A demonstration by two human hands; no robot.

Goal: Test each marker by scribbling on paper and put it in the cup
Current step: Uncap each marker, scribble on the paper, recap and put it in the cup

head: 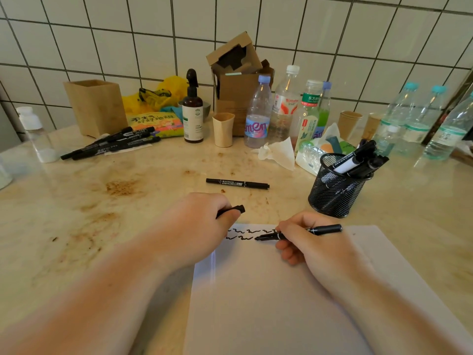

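Observation:
A white sheet of paper (268,290) lies at the counter's near edge, with two rows of black squiggles (245,234) along its top. My right hand (309,242) grips a black marker (325,230), its tip touching the paper at the end of the lower row. My left hand (199,224) rests at the paper's top left corner and holds a black marker cap (235,210). A black mesh cup (335,190) to the right holds several markers (361,160). One capped marker (238,183) lies just beyond my hands. Several more markers (112,143) lie in a pile at the far left.
Along the tiled wall stand a wooden box (94,106), a brown pump bottle (193,116), a beige cup (223,129), cardboard boxes (238,73), several plastic bottles (284,106), tissues (279,152) and paper cups (349,123). The marble counter (115,190) is stained.

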